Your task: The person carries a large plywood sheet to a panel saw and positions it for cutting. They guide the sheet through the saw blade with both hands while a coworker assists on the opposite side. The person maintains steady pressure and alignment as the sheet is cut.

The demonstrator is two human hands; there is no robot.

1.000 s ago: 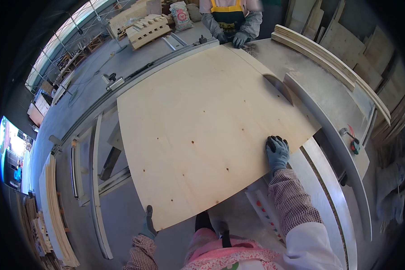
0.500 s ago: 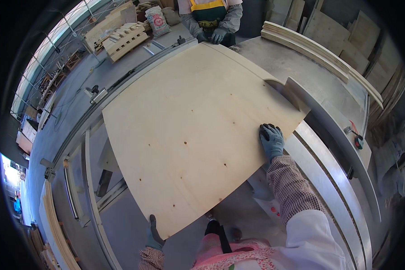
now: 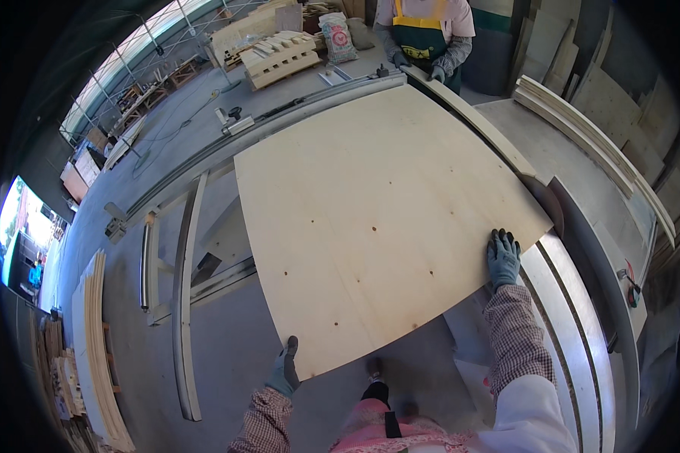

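A large pale plywood sheet (image 3: 378, 219) with several dark knots lies on the metal saw table (image 3: 563, 294). My left hand (image 3: 285, 370), in a grey-blue glove, grips its near left corner, thumb on top and fingers hidden beneath. Flat on the sheet near its right edge rests my right hand (image 3: 503, 258), gloved, fingers stretched forward. Beyond that hand, a round saw blade (image 3: 548, 205) shows at the sheet's right corner. A narrow plywood strip (image 3: 472, 121) lies along the far right edge, a dark gap between them. A co-worker's gloved hands (image 3: 437, 73) are at the strip's far end.
A long metal fence (image 3: 601, 275) runs along the right, with a tape measure (image 3: 633, 293) beside it. Stacked boards (image 3: 98, 347) stand at the left. A sliding rail (image 3: 295, 113) with a clamp (image 3: 236, 121) borders the far left. Curved strips (image 3: 582, 132) lie at the back right.
The view has shifted, so the scene sits further right and lower. A gap has opened between the strip and the sheet. The co-worker's hands have moved apart. My hands keep their places on the sheet.
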